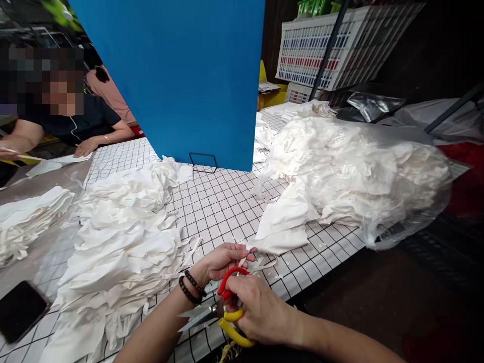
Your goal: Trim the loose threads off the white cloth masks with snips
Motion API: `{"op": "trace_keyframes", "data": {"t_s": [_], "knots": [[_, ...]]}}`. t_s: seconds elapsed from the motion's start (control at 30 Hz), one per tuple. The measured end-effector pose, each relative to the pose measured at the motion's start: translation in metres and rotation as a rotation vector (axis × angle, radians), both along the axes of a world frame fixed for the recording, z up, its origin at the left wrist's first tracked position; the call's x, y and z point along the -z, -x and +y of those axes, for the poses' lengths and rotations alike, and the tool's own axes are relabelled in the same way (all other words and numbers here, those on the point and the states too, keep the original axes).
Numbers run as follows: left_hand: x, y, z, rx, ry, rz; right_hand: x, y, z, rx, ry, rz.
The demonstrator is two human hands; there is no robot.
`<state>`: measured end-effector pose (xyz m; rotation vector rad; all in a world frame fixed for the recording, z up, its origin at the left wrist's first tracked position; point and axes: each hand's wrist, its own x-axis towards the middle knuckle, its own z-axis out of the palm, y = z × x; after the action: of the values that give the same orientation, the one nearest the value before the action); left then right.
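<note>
My right hand [257,307] is closed round a pair of scissors [209,313] with one red and one yellow handle loop; the slightly parted blades point left. Just beyond it, my left hand [229,259], with dark beaded bracelets at the wrist, pinches the corner of a white cloth piece [283,222]. That piece lies on the grid-patterned table and stretches back toward a plastic bag. A narrow white strip trails beside the fingers. To the left of my hands lies a long overlapping pile of white cloth pieces [124,252] with thin straps along its edge.
A clear bag [363,171] stuffed with white cloth fills the table's right side. A blue board [189,80] stands at the back in a black wire stand. A phone [22,310] lies at the left. Across the table sits a person [86,121] handling cloth. White crates [325,48] stand behind.
</note>
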<state>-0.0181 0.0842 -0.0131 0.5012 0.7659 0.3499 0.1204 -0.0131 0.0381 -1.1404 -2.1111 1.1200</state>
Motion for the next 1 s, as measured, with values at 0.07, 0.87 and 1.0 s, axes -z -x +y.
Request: {"op": "trace_keyframes", "data": {"t_s": [0.07,0.87,1.0], "knots": [[0.004,0.002,-0.002,-0.011,-0.019,0.018,-0.006,-0.013,0.004,0.027,0.125,0.05],[-0.025,-0.021,-0.047,-0.216,-0.866,0.337,0.062,-0.05,0.103,0.238,0.443,0.284],[-0.027,-0.021,-0.051,-0.321,-0.826,0.151,0.049,-0.072,0.098,0.34,0.435,0.381]]}}
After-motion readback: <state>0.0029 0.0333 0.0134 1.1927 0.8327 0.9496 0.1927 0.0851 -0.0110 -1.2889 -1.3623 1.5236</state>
